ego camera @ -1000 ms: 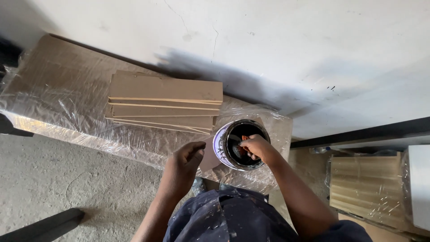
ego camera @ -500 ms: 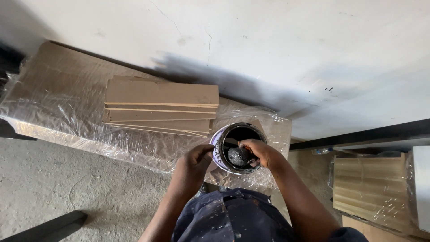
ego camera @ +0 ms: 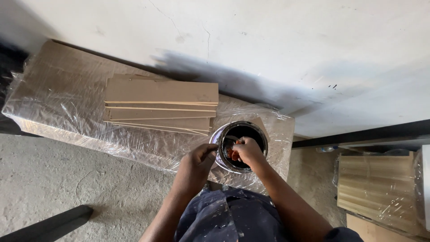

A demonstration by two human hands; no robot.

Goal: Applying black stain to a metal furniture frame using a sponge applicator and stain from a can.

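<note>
Over the open can, right hand pinches a reddish cloth inside, left hand grips the rim; dipping step, lift carefully.

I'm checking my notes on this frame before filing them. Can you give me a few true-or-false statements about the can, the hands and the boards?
1. The right hand reaches into the open can. True.
2. The left hand rests on the stack of boards. False: it is at the can's near-left rim, apart from the boards.
3. The stack of boards lies to the right of the can. False: it lies to its left.
4. The can stands on a plastic-wrapped bundle. True.
5. The can's lid is on. False: the can is open, its dark inside showing.
</note>
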